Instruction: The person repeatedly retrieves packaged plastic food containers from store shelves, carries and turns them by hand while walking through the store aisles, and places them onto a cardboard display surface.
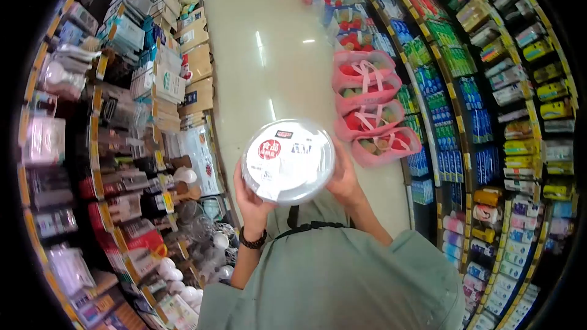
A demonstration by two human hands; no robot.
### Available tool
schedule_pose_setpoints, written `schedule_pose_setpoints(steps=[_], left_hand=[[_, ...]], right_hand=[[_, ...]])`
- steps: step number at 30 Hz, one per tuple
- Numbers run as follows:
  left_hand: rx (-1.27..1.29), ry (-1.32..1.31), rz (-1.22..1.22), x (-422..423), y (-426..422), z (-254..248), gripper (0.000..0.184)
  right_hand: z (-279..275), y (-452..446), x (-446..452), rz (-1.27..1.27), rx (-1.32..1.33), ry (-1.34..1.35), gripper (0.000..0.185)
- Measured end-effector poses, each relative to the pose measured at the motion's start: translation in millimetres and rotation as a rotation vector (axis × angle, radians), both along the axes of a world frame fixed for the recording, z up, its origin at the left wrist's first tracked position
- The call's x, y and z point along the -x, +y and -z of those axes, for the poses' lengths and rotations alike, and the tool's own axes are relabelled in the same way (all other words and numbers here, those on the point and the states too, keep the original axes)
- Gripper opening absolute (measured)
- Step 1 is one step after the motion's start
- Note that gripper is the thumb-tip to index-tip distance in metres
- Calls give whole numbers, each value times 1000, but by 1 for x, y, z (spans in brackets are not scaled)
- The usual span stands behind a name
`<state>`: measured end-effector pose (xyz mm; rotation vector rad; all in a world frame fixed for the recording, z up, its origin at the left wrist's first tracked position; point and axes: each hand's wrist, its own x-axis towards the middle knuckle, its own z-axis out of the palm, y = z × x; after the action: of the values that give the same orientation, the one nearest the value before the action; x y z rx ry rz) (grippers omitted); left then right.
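Between my two hands is a round, clear food container (309, 188), seen from above at waist height. A white label with a red circle and printed characters covers most of its lid. My left hand (252, 203) grips its lower left side, with a dark beaded bracelet at the wrist. On the opposite side my right hand (344, 175) presses against the rim. The container hides some of the fingers of both hands, and its underside is out of sight.
Shelves of kitchenware (199, 153) line the left of the aisle. Toothpaste-like boxes (449, 162) and other packs fill the right shelves. Several pink gift bags (382, 146) stand on the floor (244, 67) along the right shelf.
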<state>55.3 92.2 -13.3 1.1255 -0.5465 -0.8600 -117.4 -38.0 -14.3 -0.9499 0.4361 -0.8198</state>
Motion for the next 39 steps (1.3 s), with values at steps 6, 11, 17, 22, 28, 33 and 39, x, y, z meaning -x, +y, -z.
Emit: schedule_pose_setpoints(steps=[6, 11, 17, 22, 28, 33, 39], left_hand=[[78, -207, -104, -108, -153, -35, 111], [-42, -197, -115, -188, -253, -52, 111], [-93, -48, -94, -274, -345, -28, 104], [-94, 170, -134, -362, -441, 4, 97], [39, 102, -92, -502, -607, 1, 108], [84, -18, -15, -609, -736, -36, 112], [22, -235, 145, -686, -848, -48, 108]], right_hand=[[1, -178, -121, -51, -49, -26, 115], [-16, -303, -200, -152, 98, -14, 118], [-17, -405, -279, -237, 133, -125, 121], [-7, -487, -373, -203, -66, -144, 115], [-23, -637, -503, -150, -61, -28, 113], [-48, -750, -587, -68, 23, 26, 111], [-40, -862, -647, 21, 32, 120, 112]])
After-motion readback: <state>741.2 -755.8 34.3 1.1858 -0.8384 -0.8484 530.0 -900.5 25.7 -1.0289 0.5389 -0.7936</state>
